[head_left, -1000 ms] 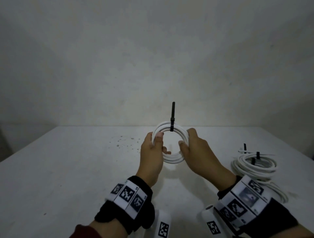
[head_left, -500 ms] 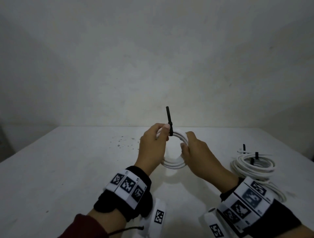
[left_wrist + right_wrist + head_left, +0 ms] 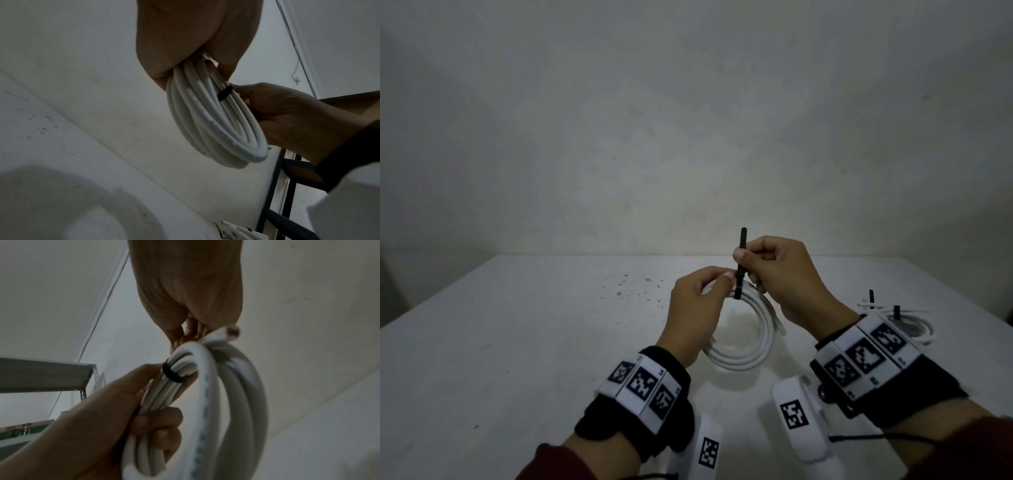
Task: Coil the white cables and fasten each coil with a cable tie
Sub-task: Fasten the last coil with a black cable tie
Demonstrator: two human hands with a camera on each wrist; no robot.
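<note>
A white cable coil hangs in the air above the table, held upright between both hands. A black cable tie wraps the top of the coil, its tail pointing up. My left hand grips the coil just beside the tie's loop. My right hand pinches the tie's tail between thumb and forefinger above the coil. In the left wrist view the coil passes through my curled fingers, with the tie against the right hand. One cut cable end sticks out near my right palm.
Tied white coils with black ties lie at the table's right side. The white table has dark specks near its middle. A bare wall stands behind it. Metal shelving shows in the wrist views.
My right hand left the coil's right side and rose to pinch the tie's tail. My left hand moved to the top of the coil beside the tie. The coil now hangs lower.
</note>
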